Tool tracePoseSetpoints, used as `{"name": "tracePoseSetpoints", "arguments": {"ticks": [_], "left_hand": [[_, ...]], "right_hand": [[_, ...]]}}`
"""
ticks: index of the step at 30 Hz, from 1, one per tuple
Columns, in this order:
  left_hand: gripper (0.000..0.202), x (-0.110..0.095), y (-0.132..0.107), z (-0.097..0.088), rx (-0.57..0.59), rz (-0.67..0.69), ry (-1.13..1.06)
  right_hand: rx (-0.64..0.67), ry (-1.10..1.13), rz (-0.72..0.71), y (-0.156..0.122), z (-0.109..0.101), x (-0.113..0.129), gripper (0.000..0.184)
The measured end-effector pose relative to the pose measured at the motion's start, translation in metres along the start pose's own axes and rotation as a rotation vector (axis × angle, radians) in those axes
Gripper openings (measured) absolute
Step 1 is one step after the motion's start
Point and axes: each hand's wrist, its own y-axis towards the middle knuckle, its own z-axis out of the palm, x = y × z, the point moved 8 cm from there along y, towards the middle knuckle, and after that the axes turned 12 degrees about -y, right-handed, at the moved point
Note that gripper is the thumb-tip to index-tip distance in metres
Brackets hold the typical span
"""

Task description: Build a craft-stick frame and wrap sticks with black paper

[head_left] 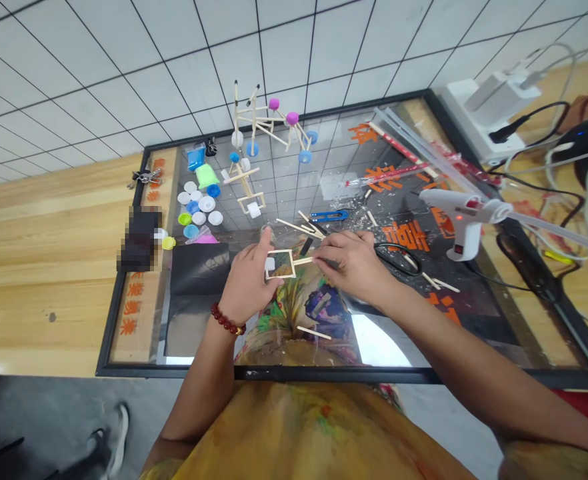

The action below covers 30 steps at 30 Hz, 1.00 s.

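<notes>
**Pinched tight and held steady!**

Here at the bench, the left hand (248,283) is clamped onto a small square craft-stick frame (280,264), with the index finger raised clear of it and a red bead bracelet (227,319) seen at the wrist. Just to the right, the right hand (351,265) is closed over the far end of a craft stick (304,261) that runs from the frame, so that end is hidden by the fingers. The frame is held between the 2 hands, above a glass-topped table (234,371); whether it touches the glass cannot be told.

Orange characters are printed under the glass, but they are too warped to be read, and no brand can be made out. A white hot glue gun (467,220) is stood to the right, its red light lit, with blue-handled snips (329,215) lying just beyond the hands. Farther up, 2 stick models (269,127) are fitted with coloured bottle caps (197,210) nearby. On the left, a black block (139,239) is pixelated and cannot be identified, and a black sheet (197,293) is partly cut off by the left hand.
</notes>
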Motion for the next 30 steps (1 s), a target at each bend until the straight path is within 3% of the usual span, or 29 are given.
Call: {"name": "tracePoseSetpoints", "arguments": {"ticks": [6,11,14,17,21,30], "left_hand": [[0.103,0.0,-0.001,0.001,0.029,-0.031,-0.013],[0.111,-0.002,-0.002,-0.005,0.005,-0.043,-0.047],[0.117,0.001,-0.001,-0.005,0.002,-0.026,-0.061],[0.12,0.004,0.001,-0.004,-0.008,0.008,-0.069],[0.119,0.007,0.003,-0.003,-0.016,0.027,-0.072],[0.099,-0.003,0.0,-0.002,-0.016,0.034,-0.025]], "right_hand": [[-0.063,-0.012,0.002,-0.003,-0.015,-0.001,0.019],[-0.251,-0.05,0.191,-0.017,-0.055,-0.025,0.022],[-0.365,-0.069,0.276,-0.03,-0.067,-0.035,0.023],[-0.421,-0.098,0.281,-0.038,-0.06,-0.038,0.019],[-0.399,-0.14,0.197,-0.035,-0.045,-0.035,0.016],[-0.35,-0.143,0.09,-0.031,-0.041,-0.019,0.019]]}}
